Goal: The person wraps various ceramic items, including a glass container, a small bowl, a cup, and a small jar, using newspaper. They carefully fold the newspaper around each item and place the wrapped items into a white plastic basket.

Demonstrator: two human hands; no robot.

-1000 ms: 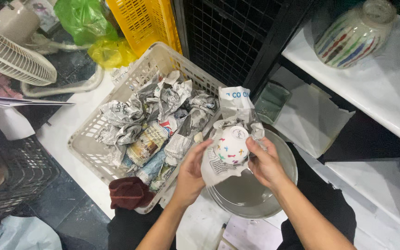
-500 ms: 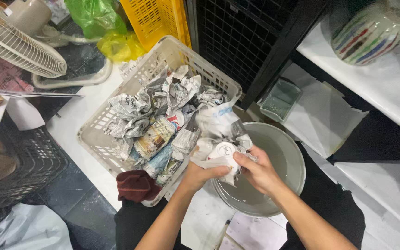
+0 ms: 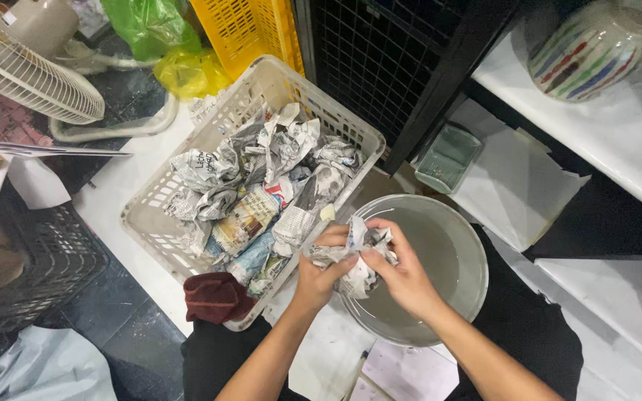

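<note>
Both my hands hold a bundle wrapped in crumpled newspaper (image 3: 356,260) over the left part of a round grey basin (image 3: 455,260). My left hand (image 3: 319,269) grips the bundle from the left and below. From the right, my right hand (image 3: 403,273) closes around it, fingers on the paper. What is inside the wrapping is hidden. Just left of my hands stands a white plastic basket (image 3: 159,215) filled with several more newspaper-wrapped bundles (image 3: 250,178).
A dark red cloth (image 3: 215,297) lies at the basket's near corner. A pale green dish (image 3: 449,157) and a striped ceramic jar (image 3: 592,46) sit at the right, on white surfaces. A yellow crate (image 3: 250,28), green and yellow bags, a black wire rack and a white fan (image 3: 27,70) stand behind.
The paper has been closed over the white, red-patterned piece that showed before. The bundle has moved down from the basket's edge to over the basin.
</note>
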